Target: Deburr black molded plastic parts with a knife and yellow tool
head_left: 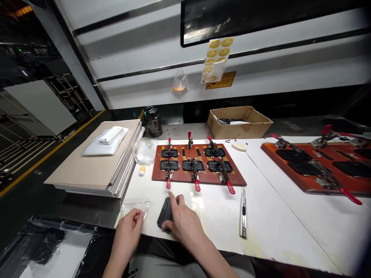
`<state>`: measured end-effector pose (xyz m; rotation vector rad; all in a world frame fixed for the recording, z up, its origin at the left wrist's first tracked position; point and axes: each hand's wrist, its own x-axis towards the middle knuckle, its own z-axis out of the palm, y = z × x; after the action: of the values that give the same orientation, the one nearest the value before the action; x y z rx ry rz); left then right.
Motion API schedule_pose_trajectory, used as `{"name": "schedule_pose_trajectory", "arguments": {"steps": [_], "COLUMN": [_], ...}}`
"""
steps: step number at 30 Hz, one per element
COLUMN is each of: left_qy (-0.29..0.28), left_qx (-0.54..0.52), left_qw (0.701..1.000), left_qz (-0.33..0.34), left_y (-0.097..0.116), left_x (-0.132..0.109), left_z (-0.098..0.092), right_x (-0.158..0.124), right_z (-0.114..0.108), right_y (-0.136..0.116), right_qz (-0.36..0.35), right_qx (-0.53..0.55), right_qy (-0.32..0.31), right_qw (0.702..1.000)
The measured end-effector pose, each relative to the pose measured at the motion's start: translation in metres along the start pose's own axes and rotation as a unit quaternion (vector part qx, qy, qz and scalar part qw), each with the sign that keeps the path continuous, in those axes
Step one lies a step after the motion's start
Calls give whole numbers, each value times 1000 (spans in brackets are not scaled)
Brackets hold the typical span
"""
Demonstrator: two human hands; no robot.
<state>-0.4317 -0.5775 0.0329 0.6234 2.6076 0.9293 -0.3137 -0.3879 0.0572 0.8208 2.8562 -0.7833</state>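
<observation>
the right hand (182,222) rests wide over a flat black piece (164,213) on the white table (278,235), below the red clamp board (199,177), while the curled left hand (128,235) is at a clear plastic sheet (135,206), its hold impossible to tell.

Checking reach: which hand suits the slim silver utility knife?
Probably right: the right hand, on a black piece, sits closer to the silver utility knife; the left hand is farther, at clear plastic film.

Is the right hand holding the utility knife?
No, the right hand rests on a black flat piece, and the utility knife lies apart on the white table.
</observation>
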Motion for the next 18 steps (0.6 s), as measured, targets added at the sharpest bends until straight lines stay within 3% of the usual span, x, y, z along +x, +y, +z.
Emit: {"name": "schedule_pose_trajectory", "arguments": {"steps": [4,6,8,10,11,15,18], "left_qy": [18,14,4,-1,2,32,24], "left_qx": [18,14,7,5,9,51,83], "left_qw": [1000,1000,1000,1000,1000,996,986], "left_qz": [-3,-7,-8,-3,4,63,143], "left_y": [6,4,1,2,4,21,36], "left_x": [10,12,13,14,13,2,-8], "left_z": [10,11,11,10,10,6,8], "right_x": [-7,-11,-14,-15,-16,-15,-7], "right_z": [-12,-11,-3,10,17,29,26], "right_y": [20,26,22,8,-1,-25,-22], "right_qz": [13,25,42,35,20,-69,-86], "right_qx": [158,298,428,486,479,327,354], "right_qy": [11,20,47,59,52,-20,-44], "right_qw": [987,954,901,871,876,942,930]}}
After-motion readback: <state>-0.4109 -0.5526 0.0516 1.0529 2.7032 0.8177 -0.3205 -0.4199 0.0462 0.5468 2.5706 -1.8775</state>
